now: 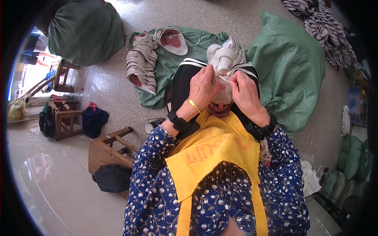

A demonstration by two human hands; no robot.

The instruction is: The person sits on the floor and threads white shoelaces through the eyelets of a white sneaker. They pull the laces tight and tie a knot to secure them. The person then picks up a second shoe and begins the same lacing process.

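A pale shoe upper [225, 93] with a mesh tongue and a reddish lining lies across my lap. Above it, a thin white shoelace [223, 77] runs between my two hands. My left hand [202, 87] is closed, its thumb and forefinger pinching one side of the lace. From the other side, my right hand [245, 93] also pinches the lace with bent fingers. Just beyond my hands are more pale shoe uppers [226, 55], bunched together. The exact crossing of the lace is too small to make out.
On a green sheet [151, 100] ahead lie a nested row of uppers [141, 63] and a single upper [172, 40] with a loose lace. A full green sack [287, 70] stands at right, another [87, 33] at far left. A wooden stool [104, 151] is left of me.
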